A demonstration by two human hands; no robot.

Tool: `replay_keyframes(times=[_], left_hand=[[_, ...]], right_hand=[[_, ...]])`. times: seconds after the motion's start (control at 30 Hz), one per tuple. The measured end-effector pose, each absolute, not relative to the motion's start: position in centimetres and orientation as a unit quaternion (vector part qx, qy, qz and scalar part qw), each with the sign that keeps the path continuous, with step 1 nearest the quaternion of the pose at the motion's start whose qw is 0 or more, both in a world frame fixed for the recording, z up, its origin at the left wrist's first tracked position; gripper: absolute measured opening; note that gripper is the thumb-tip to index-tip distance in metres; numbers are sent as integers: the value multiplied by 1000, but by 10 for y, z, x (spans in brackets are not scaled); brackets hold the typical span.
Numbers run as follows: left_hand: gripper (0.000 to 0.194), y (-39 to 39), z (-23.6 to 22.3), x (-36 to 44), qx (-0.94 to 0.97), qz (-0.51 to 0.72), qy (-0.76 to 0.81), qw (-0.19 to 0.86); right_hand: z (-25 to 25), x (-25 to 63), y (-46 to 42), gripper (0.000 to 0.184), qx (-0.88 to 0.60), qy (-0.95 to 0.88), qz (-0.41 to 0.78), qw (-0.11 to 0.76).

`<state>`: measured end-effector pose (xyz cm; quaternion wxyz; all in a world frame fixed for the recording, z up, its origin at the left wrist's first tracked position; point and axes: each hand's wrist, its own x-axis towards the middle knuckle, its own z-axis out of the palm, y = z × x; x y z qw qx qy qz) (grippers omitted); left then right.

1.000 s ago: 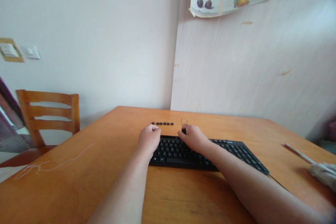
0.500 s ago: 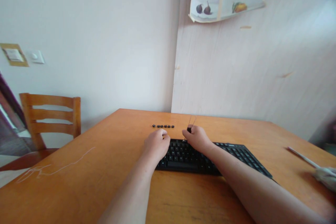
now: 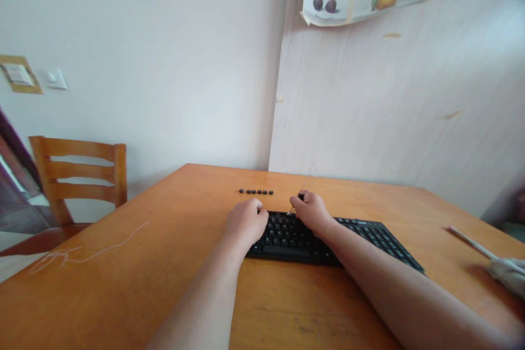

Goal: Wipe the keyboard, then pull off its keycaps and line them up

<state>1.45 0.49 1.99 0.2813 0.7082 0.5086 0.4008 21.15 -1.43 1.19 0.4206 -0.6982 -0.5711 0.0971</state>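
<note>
A black keyboard (image 3: pixel 287 240) lies on the wooden table in front of me. My left hand (image 3: pixel 248 221) is closed around its left end, thumb over the upper left corner. In my right hand (image 3: pixel 314 210) is a keycap puller (image 3: pixel 301 196) with a black middle and thin wire ends, one pair pointing up and the other down at the keyboard's top row. Whether a keycap is caught in its lower wires is too small to tell. Behind the keyboard, several black keycaps (image 3: pixel 259 192) sit in a short row. My right forearm hides part of the keyboard.
The wooden table (image 3: pixel 184 284) reaches back to the wall. A pale string (image 3: pixel 102 249) lies at left, and a stick with a whitish cloth-like end (image 3: pixel 476 243) at right. A wooden chair (image 3: pixel 82 175) stands beyond the left edge.
The keycap puller has tilted, its upper wires leaning further right, and my right hand has shifted slightly. My left hand stays on the keyboard. The whole view has moved a little.
</note>
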Motion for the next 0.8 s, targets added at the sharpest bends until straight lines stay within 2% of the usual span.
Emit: replay_keyframes(times=[0.23,0.37,0.47,0.63,0.8], left_hand=[[8,4,20,15,700,393,519,293],[2,5,20,16,700,402,513,291],[14,6,22,19,710,422,483,291],[19,1,27,28,679,453,406,411],[22,-4,31,32,630,454,363,516]], right_hand=[[22,215,-14,18,-661,-473,211,543],[26,216,-14,21,-633,-473,231,568],[28,209,-17,26,-602,-488,240,584],[39,190,-27,32,-549,-517,248,608],[46,176,-36,35,-529,-559,229,596]])
